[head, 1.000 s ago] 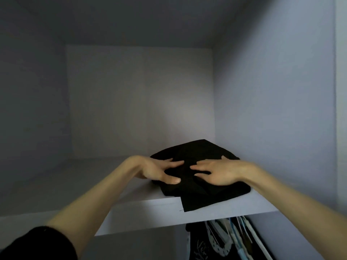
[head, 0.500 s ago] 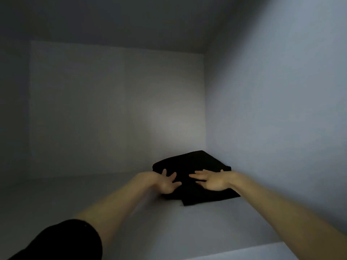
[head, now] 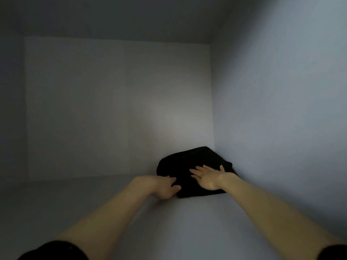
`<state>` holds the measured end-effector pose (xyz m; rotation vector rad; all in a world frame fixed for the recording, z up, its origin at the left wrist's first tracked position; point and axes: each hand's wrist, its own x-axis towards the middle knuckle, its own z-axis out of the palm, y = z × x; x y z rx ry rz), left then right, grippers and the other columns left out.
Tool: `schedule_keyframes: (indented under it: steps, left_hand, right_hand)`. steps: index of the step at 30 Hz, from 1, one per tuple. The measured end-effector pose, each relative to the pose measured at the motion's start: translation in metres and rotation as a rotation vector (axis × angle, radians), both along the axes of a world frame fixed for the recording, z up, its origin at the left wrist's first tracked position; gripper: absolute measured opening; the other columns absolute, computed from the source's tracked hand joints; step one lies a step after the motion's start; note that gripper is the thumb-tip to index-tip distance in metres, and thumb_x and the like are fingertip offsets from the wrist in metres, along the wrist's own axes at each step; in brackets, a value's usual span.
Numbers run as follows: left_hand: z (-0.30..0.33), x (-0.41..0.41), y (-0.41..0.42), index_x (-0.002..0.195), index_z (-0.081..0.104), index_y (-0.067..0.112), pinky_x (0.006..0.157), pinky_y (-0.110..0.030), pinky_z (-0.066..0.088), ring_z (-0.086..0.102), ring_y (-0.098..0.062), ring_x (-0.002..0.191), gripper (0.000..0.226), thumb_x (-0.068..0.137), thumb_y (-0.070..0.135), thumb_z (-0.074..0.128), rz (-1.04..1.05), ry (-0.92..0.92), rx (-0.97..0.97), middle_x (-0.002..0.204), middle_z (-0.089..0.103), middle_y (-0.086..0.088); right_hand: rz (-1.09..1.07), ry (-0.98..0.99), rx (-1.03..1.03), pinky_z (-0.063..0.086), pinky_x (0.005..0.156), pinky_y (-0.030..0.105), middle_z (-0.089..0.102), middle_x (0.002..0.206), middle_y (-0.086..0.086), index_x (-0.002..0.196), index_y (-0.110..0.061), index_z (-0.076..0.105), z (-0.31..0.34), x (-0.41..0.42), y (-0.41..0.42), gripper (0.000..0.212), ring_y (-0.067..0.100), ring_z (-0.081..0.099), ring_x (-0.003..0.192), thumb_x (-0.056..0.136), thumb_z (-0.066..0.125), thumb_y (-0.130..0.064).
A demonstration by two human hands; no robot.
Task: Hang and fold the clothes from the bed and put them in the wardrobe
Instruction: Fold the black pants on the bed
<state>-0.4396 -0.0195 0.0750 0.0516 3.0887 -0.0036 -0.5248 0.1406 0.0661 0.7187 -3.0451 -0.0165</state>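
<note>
A folded black garment (head: pixel 187 162) lies on the white wardrobe shelf (head: pixel 187 222), pushed into the back right corner against the side wall. My right hand (head: pixel 208 177) lies flat on top of it with straight, spread fingers. My left hand (head: pixel 165 186) touches the garment's front left edge, fingers loosely extended, gripping nothing that I can see. Both forearms reach deep into the compartment.
The wardrobe's back panel (head: pixel 112 109) and right side wall (head: pixel 281 109) close the compartment in. The shelf's left part (head: pixel 56 203) lies bare and dim. The compartment ceiling (head: pixel 112 15) is overhead.
Both hands have pushed the black garment from the shelf's front edge back into the right rear corner. The hanging clothes below the shelf have left the view.
</note>
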Motion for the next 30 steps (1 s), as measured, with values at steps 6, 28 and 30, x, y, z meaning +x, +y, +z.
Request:
schedule_keyframes:
  steps: [6, 28, 30]
  left_hand:
    - [0.013, 0.039, -0.013, 0.148, 0.021, 0.009, 0.114, -0.026, 0.021, 0.027, -0.02, 0.141, 0.057, 0.1, 0.033, 0.039, -0.046, 0.178, 0.302, 0.154, 0.026, -0.01]
    - [-0.166, 0.413, 0.16, 0.109, 0.059, 0.011, 0.077, -0.017, 0.048, 0.062, -0.019, 0.09, 0.02, 0.098, 0.008, 0.044, -0.657, -0.021, 1.169, 0.104, 0.065, -0.007]
    - [-0.19, 0.454, 0.192, 0.109, 0.059, 0.009, 0.074, -0.017, 0.047, 0.06, -0.02, 0.088, 0.02, 0.097, 0.006, 0.043, -0.719, -0.161, 1.143, 0.101, 0.064, -0.008]
  right_hand:
    - [-0.024, 0.037, -0.151, 0.006, 0.117, 0.052, 0.013, 0.158, 0.003, 0.151, -0.024, 0.016, 0.005, 0.061, 0.003, 0.052, 0.024, 0.01, 0.145, 0.102, 0.013, -0.044]
    - [-0.599, 0.249, -0.85, 0.043, 0.096, 0.03, 0.064, 0.121, 0.002, 0.124, -0.016, 0.059, -0.175, 0.568, 0.154, 0.032, 0.019, 0.06, 0.108, 0.095, 0.05, -0.028]
    - [-0.687, 0.177, -0.84, 0.043, 0.096, 0.029, 0.065, 0.12, 0.002, 0.122, -0.015, 0.061, -0.204, 0.622, 0.181, 0.031, 0.019, 0.06, 0.108, 0.095, 0.051, -0.026]
